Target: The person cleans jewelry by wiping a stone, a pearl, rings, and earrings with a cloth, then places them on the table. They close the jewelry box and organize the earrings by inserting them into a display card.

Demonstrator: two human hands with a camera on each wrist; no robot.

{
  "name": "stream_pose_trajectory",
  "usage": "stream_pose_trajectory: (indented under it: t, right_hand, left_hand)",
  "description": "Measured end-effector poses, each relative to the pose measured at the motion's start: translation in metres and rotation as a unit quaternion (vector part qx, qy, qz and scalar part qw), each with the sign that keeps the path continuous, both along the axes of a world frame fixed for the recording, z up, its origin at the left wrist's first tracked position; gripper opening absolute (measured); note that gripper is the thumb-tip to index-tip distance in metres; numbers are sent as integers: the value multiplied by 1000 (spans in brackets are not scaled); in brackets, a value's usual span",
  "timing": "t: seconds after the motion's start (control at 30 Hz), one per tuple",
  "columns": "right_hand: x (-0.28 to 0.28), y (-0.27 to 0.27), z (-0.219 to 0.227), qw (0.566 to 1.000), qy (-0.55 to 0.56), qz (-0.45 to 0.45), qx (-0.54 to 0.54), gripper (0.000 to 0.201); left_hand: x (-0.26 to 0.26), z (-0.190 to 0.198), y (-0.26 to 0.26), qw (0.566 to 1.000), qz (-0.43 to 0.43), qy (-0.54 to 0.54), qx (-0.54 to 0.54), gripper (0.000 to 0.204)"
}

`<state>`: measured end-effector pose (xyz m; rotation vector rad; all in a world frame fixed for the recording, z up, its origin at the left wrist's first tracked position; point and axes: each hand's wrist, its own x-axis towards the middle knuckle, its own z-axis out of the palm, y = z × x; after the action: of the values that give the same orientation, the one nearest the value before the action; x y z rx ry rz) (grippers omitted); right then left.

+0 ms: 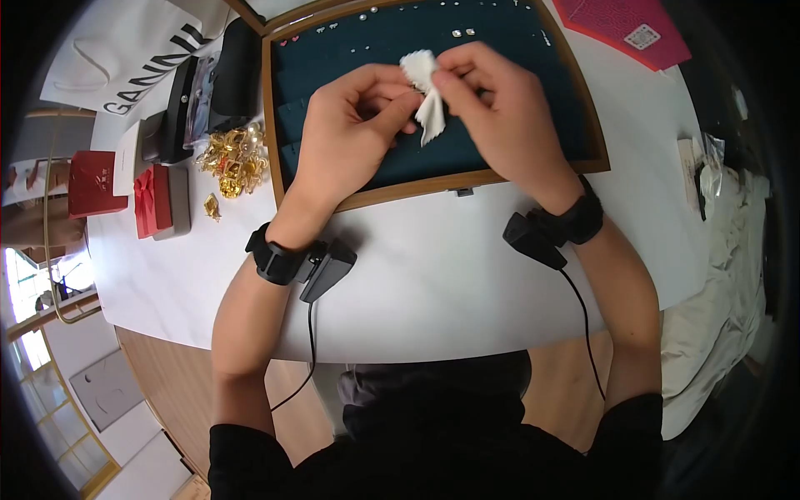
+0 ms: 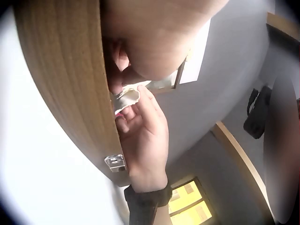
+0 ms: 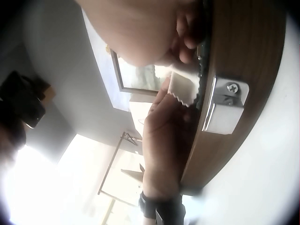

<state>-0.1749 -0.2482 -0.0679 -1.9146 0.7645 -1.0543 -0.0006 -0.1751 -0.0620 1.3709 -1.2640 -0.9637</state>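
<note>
A small white cloth (image 1: 431,117) with a zigzag-cut edge is bunched between both hands, over the dark green lining of a wooden jewelry case (image 1: 417,185). My left hand (image 1: 350,125) pinches the cloth's middle from the left with thumb and fingers. A tiny gold-dark glint shows at those fingertips, mostly hidden; I cannot tell what it is. From the right, my right hand (image 1: 510,108) pinches the cloth's upper part between thumb and forefinger. The cloth's scalloped edge (image 3: 183,89) hangs by the left fingers in the right wrist view.
Earrings (image 1: 463,33) sit in the case's lining. Left of it lie a heap of gold jewelry (image 1: 235,162), a loose gold piece (image 1: 212,207), a red ribboned box (image 1: 152,200) and black cases (image 1: 237,79). A pink card (image 1: 625,29) lies at the right. A metal latch (image 1: 460,192) is on the case's front.
</note>
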Motion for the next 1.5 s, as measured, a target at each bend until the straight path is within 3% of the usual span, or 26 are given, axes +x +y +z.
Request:
stream_pose_trajectory:
  t: [0.17,0.27,0.37,0.43,0.67,0.77,0.83,0.97,1.1,1.17,1.3,1.5]
  right_hand:
    - [-5,-3,7,992,93,73,39,20]
    - [-4,-4,4,992,92,83,28,20]
    - [-3,-4,1,995,4,91,32,20]
    - [-7,-5,6,994,59,79,38,20]
    - [-4,-2,2,992,81,80,55,16]
    - [-4,1,7,992,103,73,7,12]
    - [-5,2,8,989,112,55,-79,8]
    - [-4,5,8,989,114,43,-84,9]
    - [-5,4,8,989,121,46,-70,11]
    - [-4,3,6,991,116,45,-56,12]
    - [-5,2,5,990,121,62,-30,12]
    - [-4,3,6,991,121,48,-44,16]
  left_hand:
    - [0,-3,0,998,-35,11,-48,27]
    - [2,-1,1,998,-41,-16,-40,35]
    - [2,0,1,1000,-5,-2,-22,36]
    - [3,-2,2,999,-11,-12,-30,36]
    - [1,2,4,994,-5,-95,-56,30]
    - [1,-3,3,994,-5,-80,-72,32]
    - [1,-8,2,994,-9,-76,-72,32]
    - [0,-1,3,990,-15,-125,-70,30]
    - [-2,-4,2,993,-2,-88,-79,29]
    - [0,-7,0,986,38,-115,-118,30]
    - [0,-1,2,982,12,-153,-106,35]
    - [-5,1,5,973,40,-200,-104,35]
